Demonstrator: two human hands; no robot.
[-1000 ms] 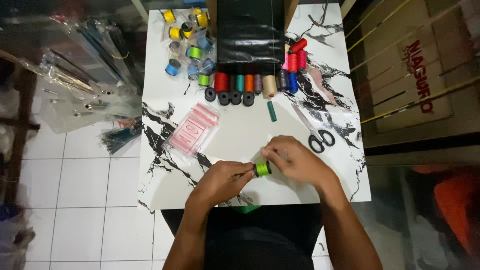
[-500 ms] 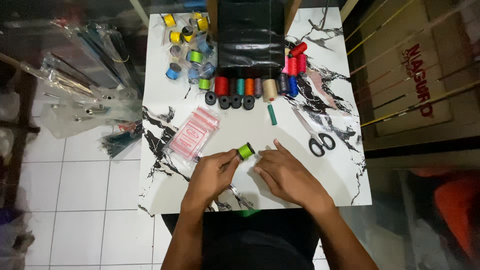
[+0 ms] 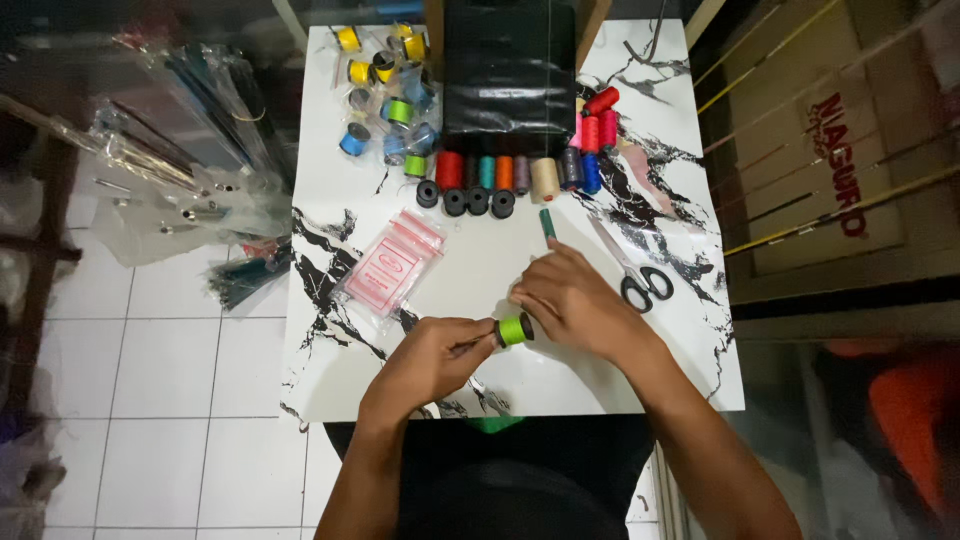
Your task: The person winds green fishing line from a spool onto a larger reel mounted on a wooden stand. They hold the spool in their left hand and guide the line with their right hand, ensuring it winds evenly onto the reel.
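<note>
A small spool of bright green thread (image 3: 514,329) with black ends lies between my two hands over the marble-patterned white table (image 3: 330,370). My left hand (image 3: 432,358) grips it by its left end with the fingertips. My right hand (image 3: 572,302) rests just right of the spool with its fingers curled down toward the tabletop; whether it pinches a thread end I cannot tell. A stack of clear zip bags with red print (image 3: 390,268) lies to the left of my hands.
A row of coloured thread spools (image 3: 500,173) and several black bobbins (image 3: 465,200) stand before a black bag (image 3: 509,70). More bagged spools (image 3: 385,85) lie at the back left. Scissors (image 3: 640,280) and a green tube (image 3: 548,224) lie at right. Plastic-wrapped rods (image 3: 170,160) lie on the tiled floor.
The green spool has shifted from between the hands, up to the left, then back down toward the table's near edge. My right hand let go of it and now rests beside it.
</note>
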